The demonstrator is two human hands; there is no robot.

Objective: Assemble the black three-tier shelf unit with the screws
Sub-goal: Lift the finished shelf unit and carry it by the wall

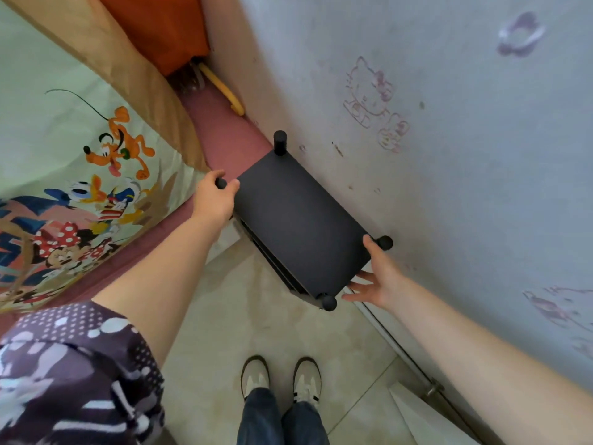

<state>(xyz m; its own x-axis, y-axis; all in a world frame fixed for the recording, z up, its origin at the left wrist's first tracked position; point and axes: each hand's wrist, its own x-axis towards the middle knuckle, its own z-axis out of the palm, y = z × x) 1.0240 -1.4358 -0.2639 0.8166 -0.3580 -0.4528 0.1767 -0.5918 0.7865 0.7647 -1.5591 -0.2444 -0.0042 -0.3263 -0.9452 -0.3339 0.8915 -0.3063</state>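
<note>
Down on pale, stained floor tiles (224, 316), wedged between a bed on the left and a wall on the right, stands the black shelf unit (298, 223), top panel facing up, lower tiers just peeking out under its near edge. Pressed close to the wall (449, 155), pale blue and scuffed, with faded cartoon-cat drawings. Four round black posts poking up at the corners: one at the far corner (279, 142), one half buried in the left hand, one by the right thumb (384, 242), one at the near corner (329, 302). Left hand (214, 196) curled round the left corner post, thumb and fingers wrapped about it. Right hand (375, 277) at the right end of the top panel, thumb lying up along the edge near the post, fingers stretched out flat below the panel, not closed on anything. Alongside, a bed cover (64, 139) printed with cartoon characters, a dusky pink base (224, 130) beneath it, an orange cloth (160, 30) at the far end. Two pale shoes (279, 377) planted on the tiles, dark jeans above, one patterned purple sleeve (70, 374) at lower left. No screws to be seen.
</note>
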